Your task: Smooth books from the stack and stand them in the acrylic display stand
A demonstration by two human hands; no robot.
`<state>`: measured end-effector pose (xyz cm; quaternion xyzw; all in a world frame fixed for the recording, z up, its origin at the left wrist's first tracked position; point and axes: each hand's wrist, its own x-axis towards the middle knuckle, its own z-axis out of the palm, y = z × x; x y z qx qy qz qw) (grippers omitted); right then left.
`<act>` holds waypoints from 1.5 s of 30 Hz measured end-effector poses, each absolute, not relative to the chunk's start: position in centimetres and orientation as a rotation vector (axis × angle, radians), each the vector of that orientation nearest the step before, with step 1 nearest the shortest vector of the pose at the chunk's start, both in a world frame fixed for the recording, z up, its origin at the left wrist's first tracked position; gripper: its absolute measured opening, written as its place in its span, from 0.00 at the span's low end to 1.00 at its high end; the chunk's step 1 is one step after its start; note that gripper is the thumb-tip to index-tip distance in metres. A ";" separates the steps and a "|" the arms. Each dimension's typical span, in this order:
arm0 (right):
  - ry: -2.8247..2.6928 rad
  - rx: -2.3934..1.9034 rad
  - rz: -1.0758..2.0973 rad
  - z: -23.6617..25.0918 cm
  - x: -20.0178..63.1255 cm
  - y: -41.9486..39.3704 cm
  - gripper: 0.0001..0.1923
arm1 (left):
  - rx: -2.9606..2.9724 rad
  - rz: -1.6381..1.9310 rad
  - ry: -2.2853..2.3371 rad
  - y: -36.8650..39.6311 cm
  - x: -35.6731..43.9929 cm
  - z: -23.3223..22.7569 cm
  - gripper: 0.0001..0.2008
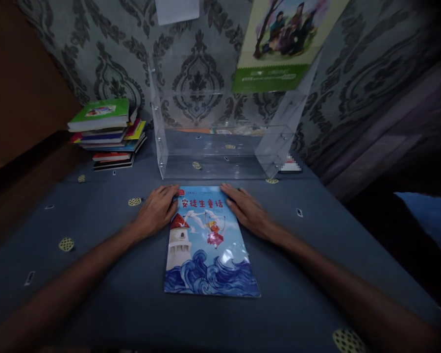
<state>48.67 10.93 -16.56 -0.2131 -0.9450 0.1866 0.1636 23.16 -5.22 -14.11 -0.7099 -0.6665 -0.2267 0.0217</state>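
Note:
A picture book point(211, 250) with a glossy blue cover lies flat on the table. Its cover shows red Chinese characters, a tower, a figure in red and curling waves. My left hand point(158, 210) rests palm down at the upper left corner, its fingertips touching the edge. On the opposite side, my right hand point(250, 212) lies with fingers stretched out along the upper right corner. Both thumbs sit near the book's side edges. Beyond the book's top edge stands a clear acrylic rack point(213, 166) with stepped shelves.
A green-covered book point(275, 78) stands high on the rack's right side. To the left is a stack of books point(108, 135). A blurred-out white object point(291, 165) sits right of the rack. Dark blue cloth point(103, 211) covers the table; patterned wallpaper point(121, 63) is behind.

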 end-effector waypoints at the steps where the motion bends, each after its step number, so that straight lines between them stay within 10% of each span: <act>1: -2.685 -0.602 0.570 -16.6 48.9 11.2 0.28 | -2.203 -0.711 -2.052 -5.2 23.1 -14.2 0.13; 45: -2.673 -0.632 0.407 -15.9 48.7 8.8 0.28 | -3.052 -0.274 -1.233 -9.9 34.6 -12.2 0.20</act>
